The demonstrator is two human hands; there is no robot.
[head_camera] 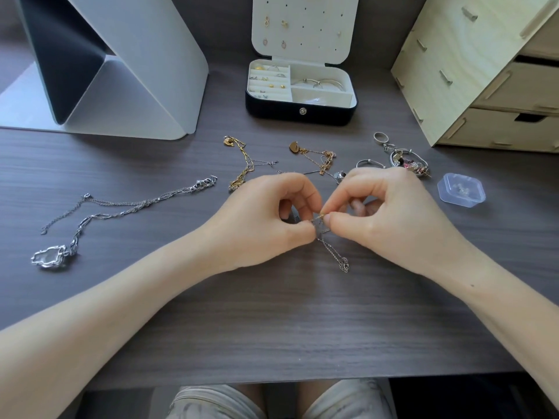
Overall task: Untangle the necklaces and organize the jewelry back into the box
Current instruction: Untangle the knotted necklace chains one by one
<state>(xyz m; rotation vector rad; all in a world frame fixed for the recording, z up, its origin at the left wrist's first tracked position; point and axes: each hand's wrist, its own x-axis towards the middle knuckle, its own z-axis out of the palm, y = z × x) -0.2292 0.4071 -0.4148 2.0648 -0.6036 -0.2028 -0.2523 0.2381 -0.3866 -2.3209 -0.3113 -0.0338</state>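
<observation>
Black jewelry box point(273, 111), cream lining.

Necklaces point(127, 204) left, rings point(393, 155) right — jewelry box point(301, 111) behind, on desk point(272, 328).

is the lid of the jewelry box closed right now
No, the jewelry box stands open, its lid raised upright with earrings pinned on its inner face.

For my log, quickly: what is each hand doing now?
Left hand: pinches the thin silver chain.
Right hand: pinches the same chain.
</observation>
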